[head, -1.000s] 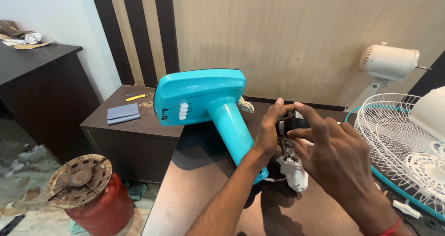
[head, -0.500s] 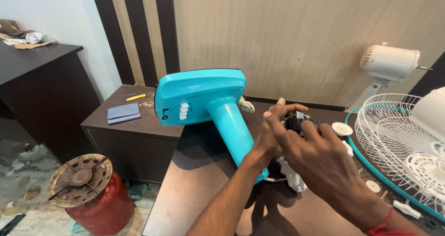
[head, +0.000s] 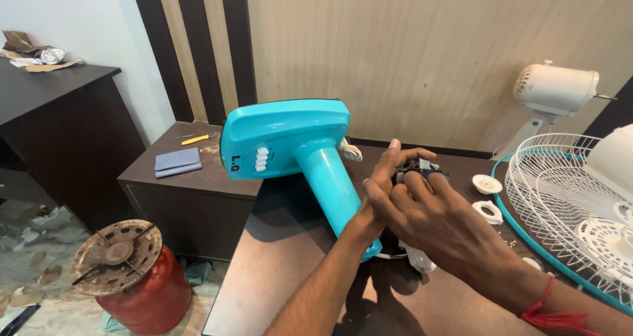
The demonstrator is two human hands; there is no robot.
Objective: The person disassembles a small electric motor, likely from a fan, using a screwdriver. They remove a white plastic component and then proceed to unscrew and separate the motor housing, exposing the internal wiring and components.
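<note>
Both hands meet over a small dark motor part (head: 417,171) at the top of the turquoise fan stand (head: 310,151), which lies tipped on its side across the brown table (head: 277,270), so the neck end faces the person. The left hand (head: 382,194) clasps the part from the near side, steadying it; the right hand (head: 432,207) curls over it, fingertips pinching its top. Just beyond lie two white round plastic fittings (head: 488,197), beside one white wire fan guard (head: 567,197). One white fan motor head (head: 554,89) stands behind. On the floor sits one red gas cylinder (head: 132,280).
</note>
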